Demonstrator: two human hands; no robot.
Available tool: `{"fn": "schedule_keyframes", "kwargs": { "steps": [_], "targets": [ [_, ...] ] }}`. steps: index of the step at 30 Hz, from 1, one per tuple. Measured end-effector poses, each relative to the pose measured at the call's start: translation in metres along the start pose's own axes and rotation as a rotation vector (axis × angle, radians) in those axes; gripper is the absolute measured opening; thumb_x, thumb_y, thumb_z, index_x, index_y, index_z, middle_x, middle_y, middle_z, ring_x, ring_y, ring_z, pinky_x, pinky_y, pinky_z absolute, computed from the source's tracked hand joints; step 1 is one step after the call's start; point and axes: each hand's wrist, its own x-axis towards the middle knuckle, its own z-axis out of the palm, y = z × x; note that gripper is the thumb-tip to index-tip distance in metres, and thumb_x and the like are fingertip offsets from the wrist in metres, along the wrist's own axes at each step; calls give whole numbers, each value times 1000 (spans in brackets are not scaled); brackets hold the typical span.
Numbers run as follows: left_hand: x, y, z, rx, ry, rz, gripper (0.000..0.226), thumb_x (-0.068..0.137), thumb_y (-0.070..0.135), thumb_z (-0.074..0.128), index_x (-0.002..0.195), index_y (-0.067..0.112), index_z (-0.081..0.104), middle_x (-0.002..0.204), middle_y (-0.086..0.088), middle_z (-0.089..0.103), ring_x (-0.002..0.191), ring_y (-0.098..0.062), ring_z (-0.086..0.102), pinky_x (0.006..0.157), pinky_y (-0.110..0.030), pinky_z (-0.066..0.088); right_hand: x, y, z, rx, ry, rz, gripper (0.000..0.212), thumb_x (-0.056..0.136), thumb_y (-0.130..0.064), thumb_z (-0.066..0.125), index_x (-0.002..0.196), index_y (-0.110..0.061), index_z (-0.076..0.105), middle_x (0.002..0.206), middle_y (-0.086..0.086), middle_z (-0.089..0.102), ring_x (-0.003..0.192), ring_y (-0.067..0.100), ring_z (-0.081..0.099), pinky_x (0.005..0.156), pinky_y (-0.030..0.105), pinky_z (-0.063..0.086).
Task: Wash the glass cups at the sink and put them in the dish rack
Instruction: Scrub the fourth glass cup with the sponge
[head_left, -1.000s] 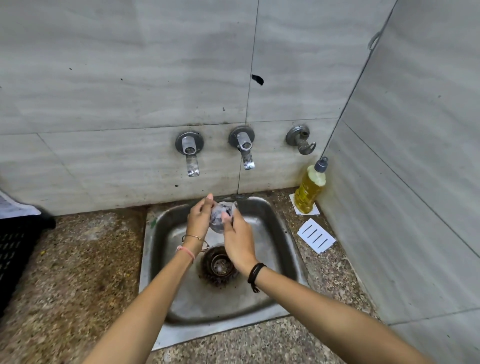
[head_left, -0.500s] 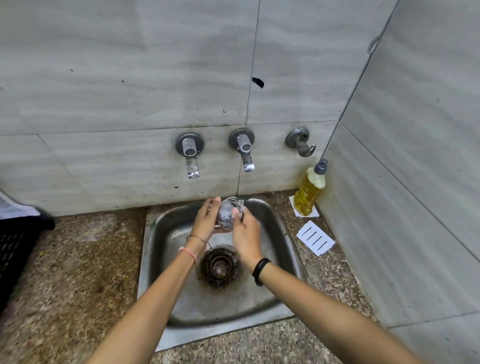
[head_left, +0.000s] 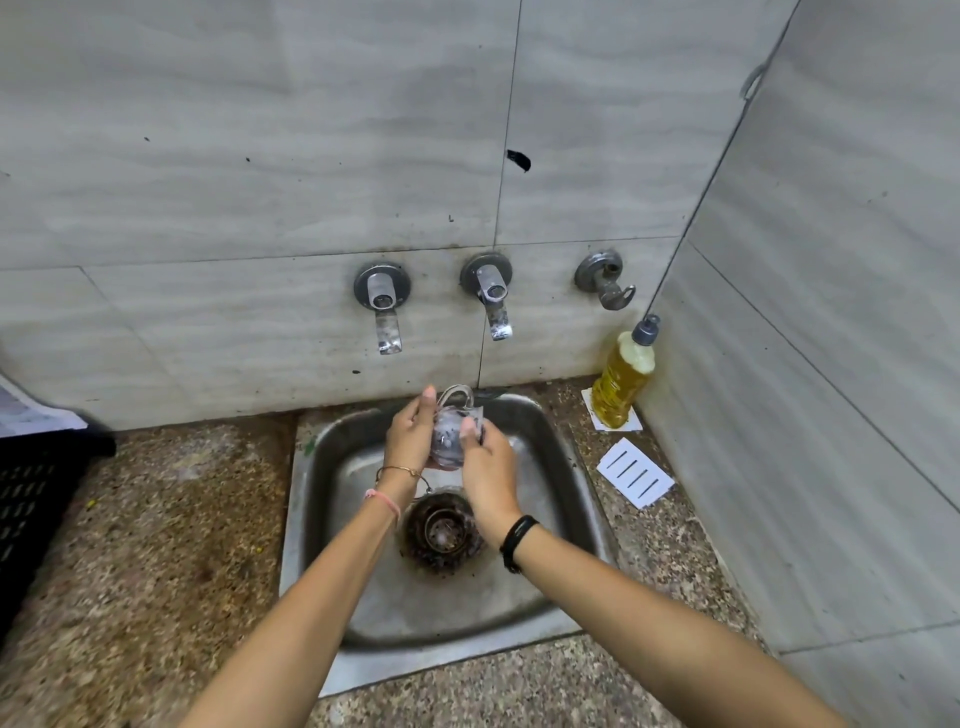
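So the glass cup (head_left: 451, 435) is up in the air over the back half of the sink (head_left: 332, 519), held between both hands, handle sticking up toward the wall. It looks wet or soapy, hard to tell which through the glass. The left hand (head_left: 410, 434) is wrapped around the cup's left side, fingers curled up along it, so it's closed on the cup. The right hand (head_left: 485, 467) is cupped against the right side with the thumb pressed on the glass, also gripping it.

Below the hands is the sink's drain (head_left: 441, 530), pretty grimy around the strainer. The steel sink is set into a speckled stone counter (head_left: 156, 545) and sits against its back edge, right under the tiled wall. Two taps (head_left: 491, 299) come out of that wall above the basin, plus a hook-looking fitting (head_left: 605, 280) further right.

In the counter's back right corner there's a bottle of yellow dish soap (head_left: 623, 376) standing on a bit of paper, and a white slotted card (head_left: 635, 472) lies just in front of it. A black dish rack (head_left: 36, 499) peeks in at the counter's left edge, well apart from the sink.
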Motion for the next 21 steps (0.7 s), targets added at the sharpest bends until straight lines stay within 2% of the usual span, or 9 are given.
{"fn": "schedule_keyframes", "kwargs": {
  "steps": [2,4,6,8,10,12,15,18,21],
  "targets": [
    [0,6,-1,-54,-15,-15,37,96,45,44,76,21,63,87,-11,69,82,-24,65,86,-49,53,-3,-8,-3,-12,-59,-45,31,102,-27,43,126,-13,55,119,-5,61,107,12,57,93,27,45],
    [-1,23,-1,-160,-73,-149,37,97,46,42,84,17,62,85,-12,71,68,-20,65,73,-42,58,-6,-4,-13,-231,-114,-383,33,102,-23,43,132,-13,50,113,2,65,102,12,56,90,33,47],
    [-5,36,-3,-279,-152,-375,42,97,47,42,84,11,61,63,-7,69,47,-15,63,47,-31,57,12,12,-30,-567,-189,-798,31,100,-18,42,127,-6,53,112,11,66,106,16,52,101,39,41],
    [-8,38,-4,-280,-200,-451,44,97,46,43,83,8,61,54,-6,67,40,-15,62,38,-30,53,29,23,-43,-712,-244,-978,39,100,-26,36,123,0,54,116,15,64,116,21,49,112,39,30],
    [-9,34,-1,-267,-183,-380,41,96,46,44,92,9,61,68,-8,68,47,-16,65,42,-31,54,20,21,-39,-630,-228,-850,48,101,-38,29,119,-1,55,109,15,65,108,23,52,98,39,41],
    [-6,26,4,-207,-114,-193,35,97,44,42,88,15,61,78,-6,66,64,-19,66,59,-36,59,0,7,-24,-399,-112,-541,44,101,-40,31,117,-7,55,98,6,66,91,19,57,76,30,44],
    [-7,18,5,-90,-59,15,32,98,40,42,82,20,61,83,-3,66,81,-18,63,82,-40,55,2,-8,-10,-106,13,-152,31,102,-31,40,112,-10,60,105,3,68,93,15,61,74,25,41],
    [-6,19,1,-251,-148,-191,30,98,42,42,90,21,61,90,-3,67,78,-16,64,61,-36,58,7,-6,-15,-168,-69,-225,30,101,-28,43,115,-7,59,104,5,68,93,15,61,72,22,40],
    [-2,28,-7,-420,-240,-517,29,95,32,47,83,10,61,64,-5,67,54,-17,65,43,-25,53,9,7,-29,-503,-167,-684,32,101,-29,42,110,-4,60,92,11,67,87,22,60,83,32,45]
  ]
}}
